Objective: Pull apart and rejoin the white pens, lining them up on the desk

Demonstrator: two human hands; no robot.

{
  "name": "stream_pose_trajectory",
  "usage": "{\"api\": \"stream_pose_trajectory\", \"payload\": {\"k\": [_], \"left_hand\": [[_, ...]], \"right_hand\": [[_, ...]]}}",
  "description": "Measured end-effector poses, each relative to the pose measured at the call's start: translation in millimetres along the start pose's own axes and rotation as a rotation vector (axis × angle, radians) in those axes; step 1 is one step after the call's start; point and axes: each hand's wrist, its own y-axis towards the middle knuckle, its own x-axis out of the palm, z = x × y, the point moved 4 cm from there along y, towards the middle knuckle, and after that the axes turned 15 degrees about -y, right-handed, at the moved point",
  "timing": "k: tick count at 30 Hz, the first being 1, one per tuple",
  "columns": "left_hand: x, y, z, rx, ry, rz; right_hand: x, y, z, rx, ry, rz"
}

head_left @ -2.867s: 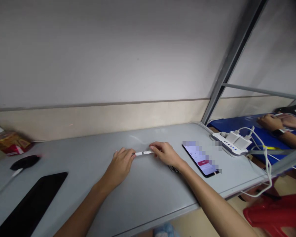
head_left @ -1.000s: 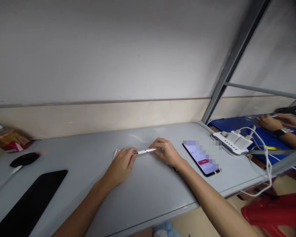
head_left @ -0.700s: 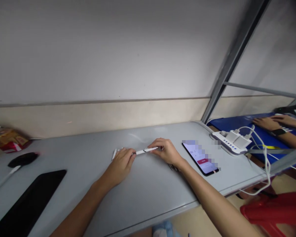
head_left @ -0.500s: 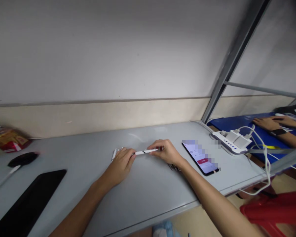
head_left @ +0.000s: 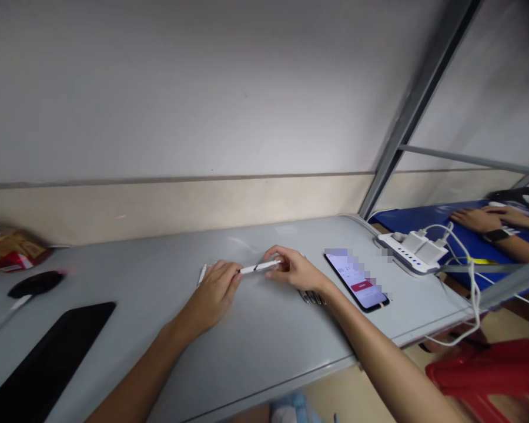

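Observation:
My left hand (head_left: 216, 294) is closed, its fingers and thumb pressed together on one end of a slim white pen (head_left: 256, 267) with black marks. The pen points right, slightly raised at its far end. My right hand (head_left: 293, 270) is at that far end, thumb and fingers apart around it, not pinching it. Beyond my left knuckles a white item (head_left: 202, 274) lies on the grey table, mostly hidden by the hand. Under my right wrist several slim pieces with shiny ends (head_left: 311, 297) stick out; the rest of them is covered.
Right of my hand lies a phone (head_left: 357, 281) with a lit screen. A white power strip (head_left: 408, 255) with plugged chargers stands beyond, cables hanging over the edge. To the left are a black slab (head_left: 53, 358), a black oval item (head_left: 36, 284) and a jar (head_left: 13, 249). Another person's hands (head_left: 480, 220) rest on a blue surface.
My right thumb and fingers have come apart from their pinch on the pen's end. My left hand keeps its hold on the pen. The view has shifted very slightly.

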Motion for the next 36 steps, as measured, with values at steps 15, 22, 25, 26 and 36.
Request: {"api": "stream_pose_trajectory", "payload": {"k": [15,22,25,26,36], "left_hand": [[0.3,-0.2,-0.4,-0.010,-0.008,-0.020],[0.8,-0.4,0.1,-0.005,-0.009,-0.019],[0.6,-1.3,0.3,-0.001,-0.010,-0.015],[0.5,-1.6,0.0,-0.001,-0.010,-0.016],[1.1,-1.7,-0.7,-0.020,0.008,-0.047]], "right_hand": [[0.5,0.6,5.9,0.039,-0.100,-0.003],[0.4,1.3,5.0,0.002,-0.099,-0.002],[1.1,1.3,6.9,0.041,-0.112,-0.018],[0.3,1.2,6.4,0.029,-0.102,0.003],[-0.6,0.0,2.8,-0.008,-0.136,0.028]]}}
